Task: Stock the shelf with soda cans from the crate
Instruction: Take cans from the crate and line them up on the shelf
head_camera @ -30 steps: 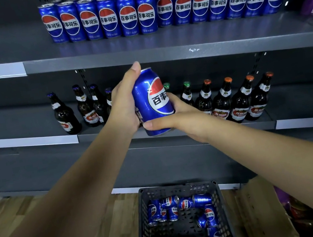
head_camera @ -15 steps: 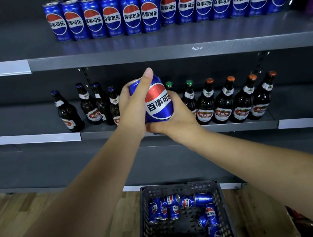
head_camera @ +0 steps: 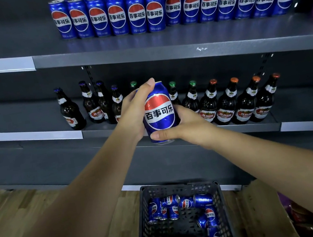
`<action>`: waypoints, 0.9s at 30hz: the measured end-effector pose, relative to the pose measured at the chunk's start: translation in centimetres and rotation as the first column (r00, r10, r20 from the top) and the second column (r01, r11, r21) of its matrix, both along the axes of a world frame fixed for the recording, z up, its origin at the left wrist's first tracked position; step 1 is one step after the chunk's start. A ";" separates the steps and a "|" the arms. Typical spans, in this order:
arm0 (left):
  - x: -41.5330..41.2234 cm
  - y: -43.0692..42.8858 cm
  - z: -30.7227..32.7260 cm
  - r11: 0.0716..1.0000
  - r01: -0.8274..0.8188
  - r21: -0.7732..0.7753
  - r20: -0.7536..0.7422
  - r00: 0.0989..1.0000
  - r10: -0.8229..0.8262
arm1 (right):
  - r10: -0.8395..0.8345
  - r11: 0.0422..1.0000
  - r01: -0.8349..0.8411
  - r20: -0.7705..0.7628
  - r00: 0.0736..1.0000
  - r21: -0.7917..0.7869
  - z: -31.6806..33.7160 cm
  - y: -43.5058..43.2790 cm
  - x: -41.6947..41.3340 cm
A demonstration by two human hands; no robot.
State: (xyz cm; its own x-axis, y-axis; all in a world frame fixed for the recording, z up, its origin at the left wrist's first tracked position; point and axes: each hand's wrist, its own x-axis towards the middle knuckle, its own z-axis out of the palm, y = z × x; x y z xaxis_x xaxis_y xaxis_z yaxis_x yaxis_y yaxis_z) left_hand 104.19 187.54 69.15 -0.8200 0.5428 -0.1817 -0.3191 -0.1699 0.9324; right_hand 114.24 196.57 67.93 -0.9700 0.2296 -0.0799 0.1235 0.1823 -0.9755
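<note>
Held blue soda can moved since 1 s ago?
Yes. Blue metal soda can dropped: top now nearly level with green bottle cap; logo turned to camera.

Blue soda can (head_camera: 159, 111) upright before shelf (head_camera: 102, 135); loose cans (head_camera: 187, 203) lie in crate (head_camera: 143, 225).

Soda can (head_camera: 158, 111) between both hands

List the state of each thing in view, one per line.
Held soda can: upright, held by both hands, logo facing out.
Left hand: grips the can's upper side.
Right hand: grips the can's base.
Crate: on the floor, partly full.
Crate cans: lying jumbled.
Top-shelf cans: upright in rows.
Beer bottles: upright, capped.
</note>
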 end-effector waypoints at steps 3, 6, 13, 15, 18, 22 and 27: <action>-0.2 0.2 -0.2 0.999 0.035 -0.025 -0.019 0.999 -0.036 | 0.012 1.000 -0.012 0.017 1.000 -0.025 -0.1 0.3 -0.1; -0.6 0.3 -0.4 0.999 0.044 -0.013 -0.015 0.999 -0.044 | 0.024 0.999 -0.023 0.059 0.998 -0.025 0.0 0.4 -0.3; -2.0 1.4 -0.1 0.989 0.145 0.031 -0.028 0.989 -0.144 | 0.003 1.000 -0.003 0.134 0.991 -0.001 1.6 1.8 -1.6; -2.2 2.0 0.5 0.977 0.209 0.046 -0.087 0.975 -0.204 | -0.009 0.999 0.004 0.137 0.991 0.035 2.2 2.5 -2.0; -2.8 3.1 1.8 0.973 0.228 0.049 -0.118 0.968 -0.221 | -0.053 0.998 0.049 0.103 0.993 0.046 2.8 3.3 -2.3; -4.4 5.0 3.1 0.992 0.093 0.086 -0.027 0.995 -0.091 | -0.155 0.987 0.154 0.030 0.987 0.051 3.3 3.9 -3.1; -6.7 6.6 3.7 0.977 -0.192 0.090 0.055 0.981 0.188 | -0.202 0.973 0.203 -0.014 0.979 0.114 4.6 5.2 -4.1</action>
